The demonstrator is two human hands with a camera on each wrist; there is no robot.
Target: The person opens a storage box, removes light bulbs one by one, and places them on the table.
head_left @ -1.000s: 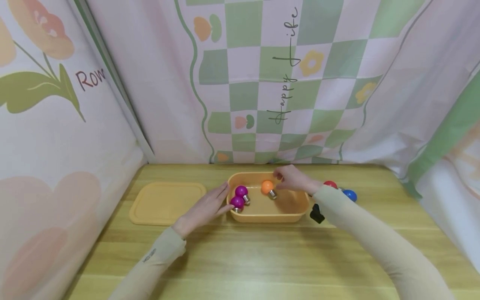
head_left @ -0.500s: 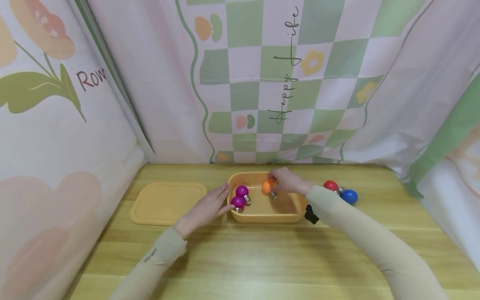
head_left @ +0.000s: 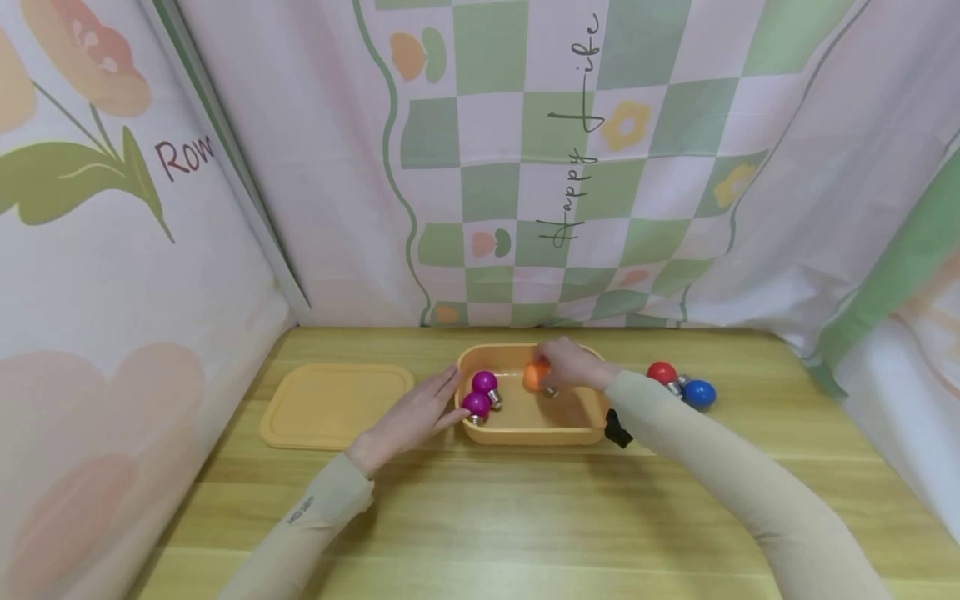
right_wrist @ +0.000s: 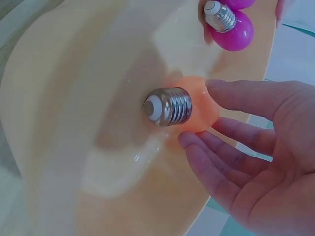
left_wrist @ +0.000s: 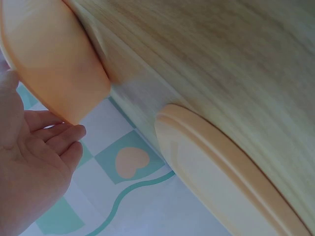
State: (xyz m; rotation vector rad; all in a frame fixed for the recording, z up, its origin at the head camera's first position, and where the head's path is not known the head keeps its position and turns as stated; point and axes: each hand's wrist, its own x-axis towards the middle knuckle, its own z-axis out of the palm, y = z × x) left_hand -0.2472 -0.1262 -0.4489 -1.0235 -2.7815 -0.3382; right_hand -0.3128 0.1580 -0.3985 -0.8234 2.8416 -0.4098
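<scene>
My right hand reaches into a yellow-orange plastic box and pinches an orange light bulb by its globe. In the right wrist view, thumb and fingers are on either side of that globe, with the bulb's metal screw base pointing away from the palm. Two purple bulbs lie together at the box's left end. My left hand rests against that end with extended fingers; the left wrist view has its fingertips at the box's rim.
Left of the box, its flat yellow lid lies on the wooden table. A red bulb and a blue bulb lie right of the box, near the right forearm. A patterned curtain hangs behind the table.
My right hand has moved left and closed its fingers on the orange bulb, which has turned slightly. The left hand stays at the box's left end.
</scene>
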